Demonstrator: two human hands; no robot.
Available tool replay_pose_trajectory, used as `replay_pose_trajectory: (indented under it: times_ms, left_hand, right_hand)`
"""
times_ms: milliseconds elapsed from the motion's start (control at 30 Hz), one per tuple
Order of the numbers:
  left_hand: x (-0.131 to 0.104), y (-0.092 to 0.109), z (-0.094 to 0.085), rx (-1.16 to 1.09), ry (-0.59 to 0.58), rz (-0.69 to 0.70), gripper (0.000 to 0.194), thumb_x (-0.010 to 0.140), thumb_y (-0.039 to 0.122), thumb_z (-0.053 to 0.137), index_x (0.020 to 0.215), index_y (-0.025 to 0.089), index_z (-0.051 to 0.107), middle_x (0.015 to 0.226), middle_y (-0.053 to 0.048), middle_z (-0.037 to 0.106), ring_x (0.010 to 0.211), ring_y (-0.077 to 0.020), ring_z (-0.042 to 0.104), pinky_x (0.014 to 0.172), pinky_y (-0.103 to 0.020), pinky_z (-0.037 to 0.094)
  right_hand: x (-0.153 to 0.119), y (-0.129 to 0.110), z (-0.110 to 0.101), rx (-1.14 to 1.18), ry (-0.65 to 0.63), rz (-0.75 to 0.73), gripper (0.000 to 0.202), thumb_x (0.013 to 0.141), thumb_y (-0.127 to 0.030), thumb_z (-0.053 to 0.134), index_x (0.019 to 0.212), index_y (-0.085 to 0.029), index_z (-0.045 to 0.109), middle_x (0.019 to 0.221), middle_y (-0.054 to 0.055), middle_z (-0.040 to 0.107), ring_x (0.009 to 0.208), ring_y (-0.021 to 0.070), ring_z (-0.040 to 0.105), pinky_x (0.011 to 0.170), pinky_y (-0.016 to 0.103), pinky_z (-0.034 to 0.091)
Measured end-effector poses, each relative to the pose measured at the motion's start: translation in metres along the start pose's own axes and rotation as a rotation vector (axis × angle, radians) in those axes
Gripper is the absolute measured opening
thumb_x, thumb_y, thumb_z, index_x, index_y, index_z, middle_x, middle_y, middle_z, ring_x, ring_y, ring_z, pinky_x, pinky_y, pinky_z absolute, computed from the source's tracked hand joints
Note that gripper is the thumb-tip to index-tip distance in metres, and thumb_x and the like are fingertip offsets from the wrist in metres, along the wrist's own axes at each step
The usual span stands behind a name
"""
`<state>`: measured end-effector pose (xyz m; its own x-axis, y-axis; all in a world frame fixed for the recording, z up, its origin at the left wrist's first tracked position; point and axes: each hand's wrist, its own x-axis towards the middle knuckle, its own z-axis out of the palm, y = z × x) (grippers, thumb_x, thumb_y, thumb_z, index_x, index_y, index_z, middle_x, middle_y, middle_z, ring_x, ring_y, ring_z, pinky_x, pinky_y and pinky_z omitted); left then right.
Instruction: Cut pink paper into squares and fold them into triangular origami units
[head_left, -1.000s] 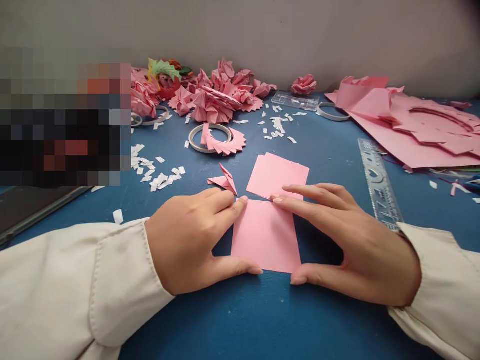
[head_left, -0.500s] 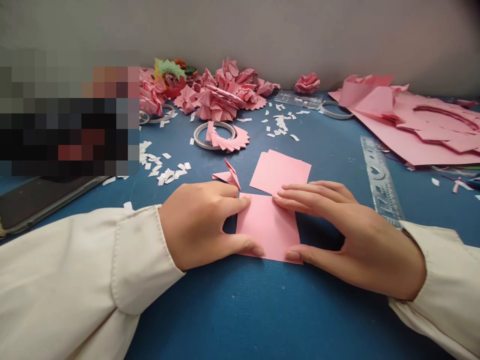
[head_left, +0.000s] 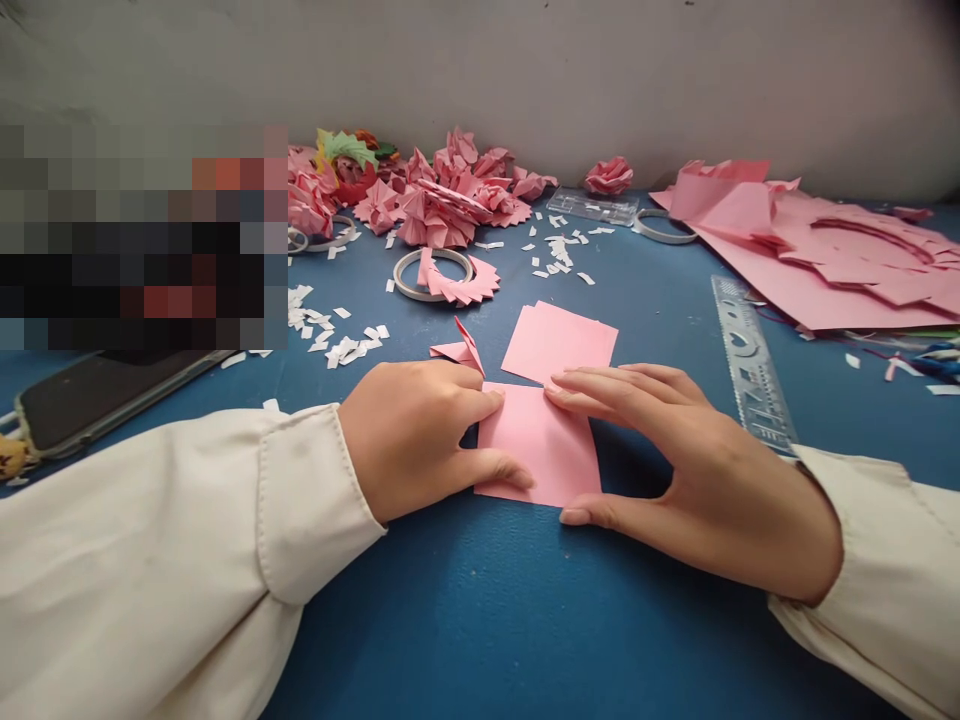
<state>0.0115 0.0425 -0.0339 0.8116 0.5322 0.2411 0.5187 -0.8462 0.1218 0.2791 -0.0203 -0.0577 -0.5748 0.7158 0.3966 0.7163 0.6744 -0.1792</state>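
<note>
A square of pink paper (head_left: 536, 450) lies flat on the blue table in front of me. My left hand (head_left: 424, 430) pins its left side, thumb pressed on the lower part and index fingertip at the upper left corner, the other fingers curled underneath. My right hand (head_left: 675, 450) is spread at the right side, with fingertips on the upper edge and the thumb on the table just below the lower edge. Behind, a small stack of pink squares (head_left: 560, 340) lies near my right fingertips. A folded pink paper piece (head_left: 461, 350) stands just beyond my left hand.
Pink paper flowers (head_left: 442, 200) are heaped at the back. Tape rolls (head_left: 409, 285) and white paper scraps (head_left: 352, 345) lie about. A clear stencil ruler (head_left: 750, 360) and pink sheets (head_left: 795, 280) are to the right, a phone (head_left: 120, 395) to the left.
My right thumb has slid off the lower right corner of the square, onto the table. The left hand keeps its hold on the paper. The view has shifted slightly.
</note>
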Motion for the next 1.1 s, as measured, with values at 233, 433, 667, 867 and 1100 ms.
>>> replay_pose_trajectory:
  times_ms: [233,433,667,867,1100]
  left_hand:
    - [0.001,-0.006,0.004,-0.021,0.043,0.039,0.038,0.102,0.054,0.067,0.093,0.019,0.078,0.075,0.001,0.066,0.073,-0.0199,0.065,0.060,-0.032,0.041]
    - [0.001,-0.003,0.010,-0.101,0.133,0.038,0.055,0.101,0.066,0.061,0.112,0.015,0.077,0.082,-0.002,0.065,0.074,-0.0201,0.064,0.068,-0.033,0.050]
    - [0.000,-0.001,0.012,-0.097,0.182,0.009,0.030,0.108,0.042,0.058,0.115,0.017,0.074,0.096,-0.007,0.066,0.093,-0.0241,0.068,0.079,-0.034,0.055]
    - [-0.003,0.019,0.000,-0.267,0.246,-0.047,0.020,0.106,0.025,0.058,0.090,0.021,0.070,0.084,0.000,0.064,0.079,-0.0130,0.064,0.079,-0.023,0.054]
    - [-0.006,0.037,-0.006,-0.675,0.031,-0.305,0.026,0.102,0.028,0.060,0.076,0.026,0.064,0.067,0.010,0.062,0.057,-0.0068,0.057,0.049,-0.019,0.042]
  right_hand:
    - [0.001,0.000,0.001,0.006,0.015,0.017,0.054,0.107,-0.055,0.056,0.148,-0.021,0.046,0.139,0.014,0.070,0.128,0.0304,0.067,0.107,0.051,0.051]
    - [0.002,0.004,0.005,0.041,0.038,0.022,0.051,0.106,-0.049,0.060,0.147,-0.022,0.045,0.138,0.013,0.071,0.128,0.0282,0.068,0.110,0.051,0.048]
    - [0.004,0.002,0.004,0.123,0.100,0.085,0.034,0.108,-0.031,0.060,0.138,-0.027,0.047,0.119,0.004,0.080,0.111,0.0214,0.076,0.110,0.046,0.049]
    - [-0.004,-0.004,-0.008,0.245,0.136,0.091,0.042,0.105,-0.021,0.061,0.144,-0.029,0.045,0.099,0.000,0.080,0.093,0.0203,0.077,0.107,0.045,0.050]
    - [-0.005,-0.012,-0.010,0.285,0.102,-0.051,0.036,0.110,-0.051,0.048,0.132,-0.022,0.057,0.102,0.002,0.076,0.092,0.0166,0.072,0.097,0.039,0.049]
